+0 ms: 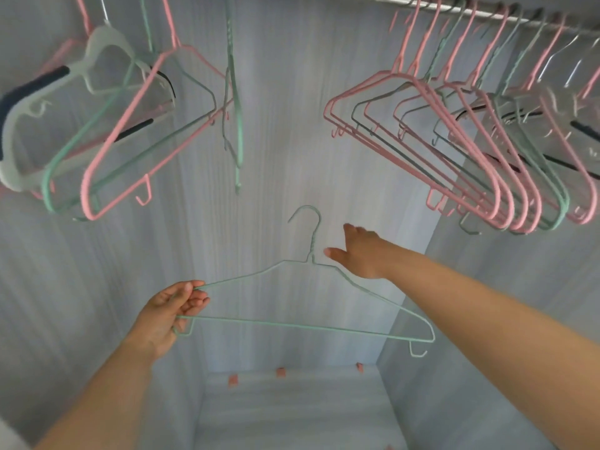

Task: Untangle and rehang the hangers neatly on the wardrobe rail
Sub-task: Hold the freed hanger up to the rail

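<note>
A mint-green wire hanger [292,325] hangs upright in mid-air inside the wardrobe, its hook pointing up. My left hand [172,311] pinches its left shoulder end, fingers curled round the wire. My right hand [358,251] is stretched forward just right of the hanger's neck, fingers straight, holding nothing; whether it touches the wire is unclear. The metal rail [487,13] runs across the top right. Several pink and green hangers [461,151] hang from it in a row. Another cluster of pink, green and white hangers [107,131] hangs at the top left.
A single green hanger [238,125] dangles edge-on in the upper middle. The pale wardrobe back wall [292,125] fills the centre. Three small pink brackets [281,372] sit along the lower shelf edge. A gap lies between the two hanger clusters.
</note>
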